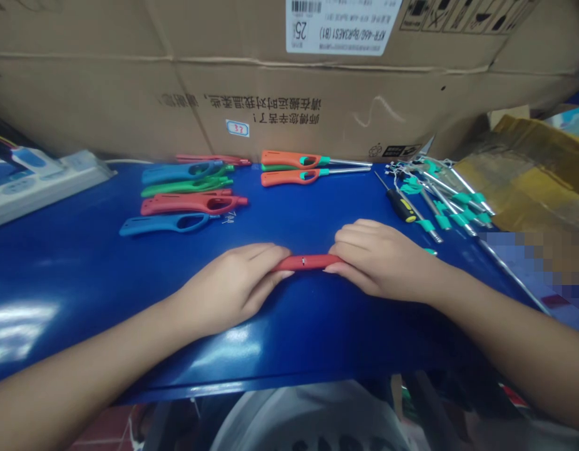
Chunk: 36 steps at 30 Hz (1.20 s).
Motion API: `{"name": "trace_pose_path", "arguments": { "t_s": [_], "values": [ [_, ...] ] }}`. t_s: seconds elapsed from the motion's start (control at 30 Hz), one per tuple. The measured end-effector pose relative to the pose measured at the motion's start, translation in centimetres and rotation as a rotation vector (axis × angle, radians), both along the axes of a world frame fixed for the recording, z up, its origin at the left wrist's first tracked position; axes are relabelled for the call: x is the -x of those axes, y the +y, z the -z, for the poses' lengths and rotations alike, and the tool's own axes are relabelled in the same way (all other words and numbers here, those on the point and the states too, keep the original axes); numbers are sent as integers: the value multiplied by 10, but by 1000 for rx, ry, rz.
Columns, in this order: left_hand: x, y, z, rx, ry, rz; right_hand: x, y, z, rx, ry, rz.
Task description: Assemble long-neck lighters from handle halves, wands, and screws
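Observation:
Both my hands press on one red lighter handle (306, 262) that lies on the blue table (73, 263). My left hand (233, 285) closes over its left end, fingers curled around it. My right hand (378, 260) closes over its right end. Only the middle of the red piece shows between them; a small screw hole is visible there.
Blue, green and red lighter handle shells (186, 197) lie at the back left. Two orange assembled lighters (308, 169) lie at the back centre. A screwdriver (402, 205) and several metal tubes with teal fittings (444, 200) lie at the right. A large cardboard box (270, 81) stands behind. A power strip (40, 181) sits at the far left.

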<state>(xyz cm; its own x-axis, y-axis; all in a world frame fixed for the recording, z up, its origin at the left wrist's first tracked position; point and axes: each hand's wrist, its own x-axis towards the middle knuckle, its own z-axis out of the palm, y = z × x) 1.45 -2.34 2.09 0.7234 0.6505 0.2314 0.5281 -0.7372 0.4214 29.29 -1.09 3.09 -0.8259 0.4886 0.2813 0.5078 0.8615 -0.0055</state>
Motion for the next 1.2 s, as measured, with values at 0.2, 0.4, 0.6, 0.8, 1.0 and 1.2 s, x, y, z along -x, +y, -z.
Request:
{"name": "trace_pose_path", "arguments": {
  "t_s": [0.2, 0.4, 0.6, 0.8, 1.0, 1.2],
  "values": [
    [-3, -1, 4, 10, 35, -21, 5, 1, 5, 10, 51, 21],
    [-7, -7, 5, 89, 37, -18, 13, -9, 11, 20, 91, 37],
    [-11, -10, 3, 104, -43, -32, 15, -8, 9, 167, 80, 35],
    [-9, -1, -1, 464, -210, -210, 10, -6, 6, 53, 23, 18],
    [-4, 3, -2, 262, -261, -119, 11, -11, 2, 116, 84, 61],
    [-4, -6, 7, 22, -161, 77, 9, -9, 3, 231, 68, -78]
  ]
}}
